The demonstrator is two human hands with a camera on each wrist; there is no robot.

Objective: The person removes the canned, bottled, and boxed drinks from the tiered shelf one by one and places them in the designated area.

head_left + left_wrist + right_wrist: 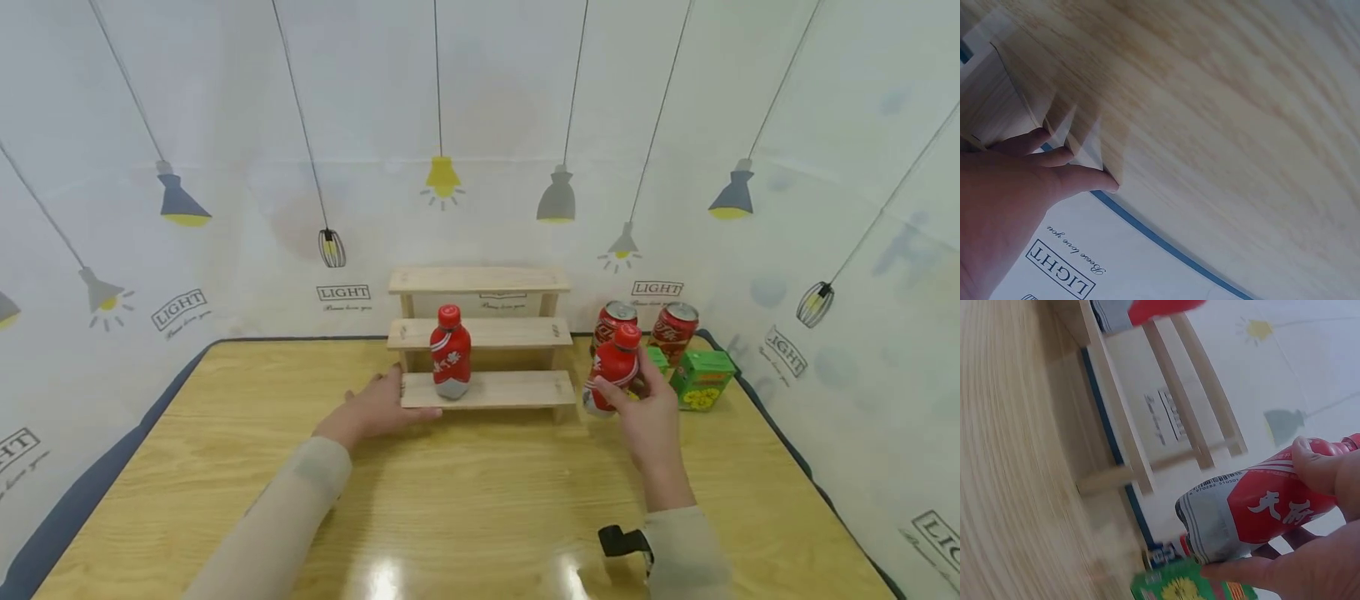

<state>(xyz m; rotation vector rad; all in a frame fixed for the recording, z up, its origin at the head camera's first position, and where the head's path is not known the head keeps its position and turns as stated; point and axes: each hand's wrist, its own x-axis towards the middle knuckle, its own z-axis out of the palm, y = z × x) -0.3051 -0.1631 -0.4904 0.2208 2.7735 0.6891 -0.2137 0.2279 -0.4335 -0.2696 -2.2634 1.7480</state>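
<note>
My right hand [651, 417] grips a red plastic drink bottle [617, 367] with a grey-and-white base, tilted, to the right of a small three-tier wooden shelf [517, 388]. In the right wrist view, the thumb lies over the bottle [1254, 509] and the fingers pass beneath it. A second red bottle [452, 358] stands upright on the lowest tier, left of its middle. At the left end of that tier is my left hand [372, 410], its thumb along the front edge. In the left wrist view its fingers [1088, 179] extend loosely, fingertips by the tabletop.
Two red cans [673, 332] stand behind the held bottle at the back right. Near them are green drink cartons [703, 382], one partly hidden by my right hand. The wooden table [480, 492] meets a wall covering printed with lamps along its dark back edge.
</note>
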